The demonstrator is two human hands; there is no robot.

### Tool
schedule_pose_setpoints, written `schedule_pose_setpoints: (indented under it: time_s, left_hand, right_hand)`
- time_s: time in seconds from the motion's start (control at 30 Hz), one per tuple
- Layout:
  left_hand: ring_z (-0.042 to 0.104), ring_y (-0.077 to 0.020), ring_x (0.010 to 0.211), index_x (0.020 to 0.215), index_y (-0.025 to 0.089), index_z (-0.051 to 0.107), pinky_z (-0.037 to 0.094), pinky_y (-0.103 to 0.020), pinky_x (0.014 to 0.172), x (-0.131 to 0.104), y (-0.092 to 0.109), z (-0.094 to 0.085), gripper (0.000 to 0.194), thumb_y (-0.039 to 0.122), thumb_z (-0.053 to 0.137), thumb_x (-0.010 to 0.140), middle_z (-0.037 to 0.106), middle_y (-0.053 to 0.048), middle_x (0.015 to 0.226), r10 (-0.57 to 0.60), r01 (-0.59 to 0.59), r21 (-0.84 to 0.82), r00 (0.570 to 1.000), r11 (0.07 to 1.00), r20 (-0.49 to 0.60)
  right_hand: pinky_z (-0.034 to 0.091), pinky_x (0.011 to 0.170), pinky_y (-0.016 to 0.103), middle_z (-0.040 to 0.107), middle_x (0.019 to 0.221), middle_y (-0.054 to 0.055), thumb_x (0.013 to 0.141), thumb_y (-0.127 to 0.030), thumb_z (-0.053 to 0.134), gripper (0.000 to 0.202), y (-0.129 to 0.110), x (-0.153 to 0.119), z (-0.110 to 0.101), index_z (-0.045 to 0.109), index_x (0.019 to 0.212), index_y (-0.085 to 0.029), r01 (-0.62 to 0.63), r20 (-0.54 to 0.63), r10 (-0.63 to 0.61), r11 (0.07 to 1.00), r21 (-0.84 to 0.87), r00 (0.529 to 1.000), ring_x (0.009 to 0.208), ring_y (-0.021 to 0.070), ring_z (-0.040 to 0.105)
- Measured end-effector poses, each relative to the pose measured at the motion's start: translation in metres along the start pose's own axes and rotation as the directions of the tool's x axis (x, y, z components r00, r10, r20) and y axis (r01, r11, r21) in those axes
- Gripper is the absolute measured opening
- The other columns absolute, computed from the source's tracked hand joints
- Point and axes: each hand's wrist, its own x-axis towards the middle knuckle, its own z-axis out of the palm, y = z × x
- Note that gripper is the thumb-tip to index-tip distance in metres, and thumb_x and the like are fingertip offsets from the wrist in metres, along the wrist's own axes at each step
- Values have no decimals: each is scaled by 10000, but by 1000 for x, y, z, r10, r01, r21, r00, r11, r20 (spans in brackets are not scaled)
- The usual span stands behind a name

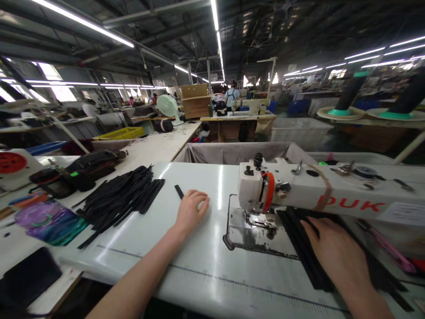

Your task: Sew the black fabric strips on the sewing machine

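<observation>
My left hand (pixel 192 210) is over the pale sewing table, left of the needle area, its fingers curled. A short black strip (pixel 179 191) sticks out past its fingers. Under the arm of a white sewing machine (pixel 249 188), my right hand (pixel 337 250) has its fingers bent on a bundle of black strips (pixel 303 254); the fingertips are partly hidden among them. Between the hands lies the metal needle plate (pixel 239 226) with the presser foot (pixel 262 220). A heap of black strips (pixel 122 197) lies at the table's left.
Pink-handled scissors (pixel 395 254) lie right of my right hand. A purple and teal pouch (pixel 49 221) is at far left. Black thread cones (pixel 352 95) stand at right. Behind are a green fan (pixel 168 107), a cardboard box (pixel 195 102) and a person (pixel 231 95).
</observation>
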Motion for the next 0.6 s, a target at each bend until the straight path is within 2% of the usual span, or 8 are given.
schedule_pose_setpoints:
  time_s: [0.07,0.17,0.2,0.27,0.33,0.43,0.53,0.6]
  left_hand:
    - [636,-209,756,837,168,693,519,-364,754,-10,44,19,278,358,504,910,703,-69,819,-86,156,-278,965,948,249]
    - [602,-144,570,1147,166,571,483,-274,546,-23,94,50,418,414,644,819,671,-39,851,-7,568,-626,743,535,669]
    - [574,-123,543,1125,146,565,464,-253,540,-25,102,57,399,393,641,821,642,-18,771,-10,635,-643,715,428,699]
    - [508,-81,512,1067,126,563,421,-215,538,-24,103,64,297,292,621,829,587,19,685,-105,673,-659,722,338,684]
    - [445,-50,496,1029,126,557,376,-187,524,-17,90,62,220,199,597,825,578,29,692,-212,648,-672,758,360,617]
    - [426,-29,492,1058,140,546,360,-172,515,-6,66,55,239,140,583,821,581,26,768,-195,639,-664,761,388,619]
    - [455,-34,504,1061,158,562,393,-186,516,-1,54,58,236,97,537,834,570,11,860,-186,630,-620,756,467,628]
    - [497,-58,564,1071,168,566,447,-214,570,-3,54,66,260,72,538,831,582,-12,940,-234,518,-569,835,639,498]
  right_hand:
    - [558,647,355,720,915,108,977,-332,374,364,-15,-9,-8,690,949,-156,100,-26,-99,994,31,995,754,243,695]
    - [565,561,298,731,835,58,976,-297,362,352,-49,-30,-17,698,1014,-197,338,40,-351,922,188,935,682,198,698]
    - [581,608,302,736,856,69,966,-237,342,368,-61,-36,-20,690,1072,-181,399,54,-422,886,236,905,715,200,704]
    - [603,683,328,740,981,122,941,-193,332,410,-78,-41,-24,647,1197,-131,447,28,-475,846,291,880,808,228,717]
    - [589,825,320,673,1215,137,927,-186,378,440,-84,-36,-27,562,1322,-124,468,69,-543,774,426,837,1033,232,681]
    - [523,955,294,545,1400,80,922,-134,385,507,-79,-18,-26,467,1416,-213,438,105,-639,628,643,762,1244,187,550]
    - [490,1000,305,520,1426,85,907,-76,397,498,-72,-5,-13,525,1363,-228,515,-35,-671,532,672,740,1288,185,507]
    - [503,977,288,598,1336,103,891,-26,390,481,-72,-4,0,572,1304,-191,634,-157,-697,504,587,700,1226,179,563]
